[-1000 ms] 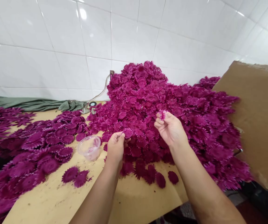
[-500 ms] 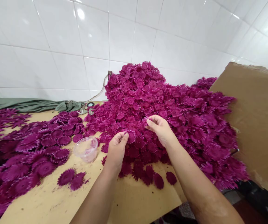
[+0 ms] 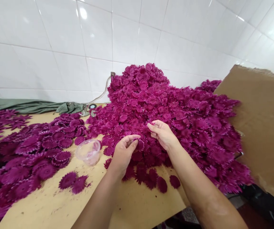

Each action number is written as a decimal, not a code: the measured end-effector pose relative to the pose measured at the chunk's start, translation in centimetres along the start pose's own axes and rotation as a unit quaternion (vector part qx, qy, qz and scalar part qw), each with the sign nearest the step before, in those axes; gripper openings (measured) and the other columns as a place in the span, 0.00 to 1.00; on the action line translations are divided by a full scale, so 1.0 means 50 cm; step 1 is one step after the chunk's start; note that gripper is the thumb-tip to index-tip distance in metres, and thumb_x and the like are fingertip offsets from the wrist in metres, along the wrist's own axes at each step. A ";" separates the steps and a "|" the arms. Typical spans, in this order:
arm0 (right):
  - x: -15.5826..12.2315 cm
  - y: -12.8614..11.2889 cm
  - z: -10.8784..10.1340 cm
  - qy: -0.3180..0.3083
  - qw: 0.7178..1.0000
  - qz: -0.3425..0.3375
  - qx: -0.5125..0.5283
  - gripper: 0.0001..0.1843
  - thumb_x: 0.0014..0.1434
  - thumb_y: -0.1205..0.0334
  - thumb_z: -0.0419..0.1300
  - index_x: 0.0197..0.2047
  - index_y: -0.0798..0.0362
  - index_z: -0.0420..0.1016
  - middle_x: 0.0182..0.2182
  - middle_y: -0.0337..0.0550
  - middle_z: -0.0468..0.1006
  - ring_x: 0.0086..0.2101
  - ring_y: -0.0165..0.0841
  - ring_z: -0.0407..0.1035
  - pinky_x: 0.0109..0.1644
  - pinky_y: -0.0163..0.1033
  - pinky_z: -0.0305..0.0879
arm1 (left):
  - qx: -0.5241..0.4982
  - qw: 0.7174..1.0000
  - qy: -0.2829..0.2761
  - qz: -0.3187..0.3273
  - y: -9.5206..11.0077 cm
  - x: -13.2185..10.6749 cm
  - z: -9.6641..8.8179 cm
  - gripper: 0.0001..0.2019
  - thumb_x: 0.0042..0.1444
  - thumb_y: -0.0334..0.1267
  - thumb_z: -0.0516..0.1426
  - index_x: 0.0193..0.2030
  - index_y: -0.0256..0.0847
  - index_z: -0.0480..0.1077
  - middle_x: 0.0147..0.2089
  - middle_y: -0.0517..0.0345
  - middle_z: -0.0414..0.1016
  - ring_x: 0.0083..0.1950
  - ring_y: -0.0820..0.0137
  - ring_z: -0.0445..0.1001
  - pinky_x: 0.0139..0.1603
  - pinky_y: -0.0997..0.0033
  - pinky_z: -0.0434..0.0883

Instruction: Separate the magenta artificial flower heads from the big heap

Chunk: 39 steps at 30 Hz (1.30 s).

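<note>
A big heap of magenta fabric flower heads (image 3: 165,108) covers the back and right of the yellowish table (image 3: 137,203). My left hand (image 3: 124,152) is at the heap's front edge, thumb and fingers pinched on a flower head that they mostly hide. My right hand (image 3: 162,133) is just right of it, fingers curled and pinched at the heap; what they hold is hidden. The two hands are close together, nearly touching.
A small clear plastic cup (image 3: 88,151) stands left of my left hand. Flat flower heads (image 3: 36,152) are spread over the table's left side, two lie loose (image 3: 73,183). A brown cardboard sheet (image 3: 263,124) leans at the right. Green cloth (image 3: 32,106) and a cable lie along the tiled wall.
My right hand has come down from holding a small flower piece aloft to the heap. My left hand has shifted right, toward it.
</note>
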State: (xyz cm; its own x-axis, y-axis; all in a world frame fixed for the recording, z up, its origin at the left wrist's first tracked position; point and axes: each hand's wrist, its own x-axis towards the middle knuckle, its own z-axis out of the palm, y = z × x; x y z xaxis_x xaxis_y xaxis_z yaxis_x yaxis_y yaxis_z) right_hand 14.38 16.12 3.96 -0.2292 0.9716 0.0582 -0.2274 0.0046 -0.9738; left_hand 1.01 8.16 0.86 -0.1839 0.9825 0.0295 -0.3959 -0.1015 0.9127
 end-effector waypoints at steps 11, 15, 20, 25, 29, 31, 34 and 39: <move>-0.004 -0.005 0.008 -0.017 0.999 -0.013 -0.039 0.22 0.31 0.62 0.70 0.30 0.54 0.68 0.20 0.30 0.70 0.21 0.21 0.62 0.26 0.29 0.58 | 0.004 1.000 0.017 0.007 -0.002 0.002 -0.002 0.09 0.38 0.36 0.62 0.30 0.39 0.74 0.27 0.61 0.74 0.32 0.74 0.69 0.40 0.72 0.67; -0.005 -0.004 0.006 -0.027 0.996 -0.017 -0.081 0.19 0.32 0.58 0.69 0.27 0.54 0.68 0.18 0.31 0.68 0.20 0.22 0.60 0.25 0.31 0.57 | 0.023 1.000 0.011 0.015 0.000 -0.001 -0.001 0.11 0.39 0.35 0.61 0.34 0.39 0.75 0.30 0.60 0.75 0.36 0.71 0.71 0.43 0.70 0.66; 0.007 -0.003 0.011 0.021 0.984 -0.056 -0.165 0.18 0.35 0.51 0.67 0.23 0.54 0.66 0.16 0.32 0.66 0.19 0.25 0.59 0.25 0.34 0.57 | 0.050 0.998 -0.020 0.038 0.000 -0.001 0.000 0.11 0.42 0.34 0.60 0.36 0.41 0.75 0.38 0.57 0.77 0.40 0.70 0.72 0.47 0.69 0.65; -0.008 -0.014 0.018 0.132 0.908 -0.214 -0.336 0.16 0.38 0.56 0.66 0.31 0.54 0.71 0.33 0.45 0.71 0.36 0.35 0.65 0.42 0.43 0.62 | 0.088 0.994 0.031 0.055 -0.002 0.004 -0.002 0.07 0.41 0.35 0.60 0.30 0.39 0.74 0.31 0.58 0.77 0.35 0.70 0.71 0.42 0.70 0.65; -0.057 -0.018 0.044 0.002 0.911 -0.196 -0.362 0.08 0.46 0.58 0.60 0.30 0.52 0.71 0.29 0.42 0.71 0.31 0.32 0.65 0.36 0.39 0.64 | 0.090 0.993 0.051 0.053 -0.005 0.008 -0.006 0.07 0.40 0.39 0.61 0.23 0.38 0.70 0.22 0.64 0.70 0.26 0.75 0.65 0.32 0.74 0.63; -0.077 -0.014 0.060 -0.061 0.920 -0.143 -0.359 0.08 0.46 0.58 0.61 0.28 0.53 0.69 0.25 0.39 0.70 0.26 0.29 0.64 0.31 0.36 0.62 | 0.089 0.992 0.070 0.056 -0.008 0.011 -0.009 0.11 0.41 0.43 0.61 0.19 0.38 0.66 0.18 0.67 0.64 0.23 0.77 0.60 0.28 0.76 0.60; -0.086 -0.004 0.075 -0.104 0.917 -0.102 -0.373 0.10 0.42 0.60 0.64 0.26 0.53 0.66 0.22 0.35 0.67 0.24 0.27 0.60 0.28 0.34 0.59 | 0.088 0.990 0.088 0.065 -0.012 0.014 -0.014 0.17 0.41 0.47 0.61 0.16 0.39 0.61 0.16 0.69 0.58 0.21 0.79 0.55 0.25 0.77 0.57; -0.074 0.003 0.072 -0.095 0.923 -0.125 -0.352 0.06 0.47 0.64 0.58 0.26 0.52 0.62 0.19 0.32 0.62 0.22 0.25 0.57 0.27 0.33 0.56 | 0.025 0.998 0.013 0.055 -0.010 0.011 -0.010 0.17 0.42 0.51 0.59 0.23 0.37 0.68 0.22 0.64 0.68 0.27 0.75 0.64 0.33 0.75 0.63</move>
State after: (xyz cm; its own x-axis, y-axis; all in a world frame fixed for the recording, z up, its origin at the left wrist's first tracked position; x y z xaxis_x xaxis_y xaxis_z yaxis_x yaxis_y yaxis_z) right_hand 11.78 11.68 4.40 -0.4302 0.8608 0.2717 0.3610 0.4400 -0.8223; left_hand 0.66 8.66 0.23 -0.2480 0.9613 0.1201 -0.3265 -0.1997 0.9239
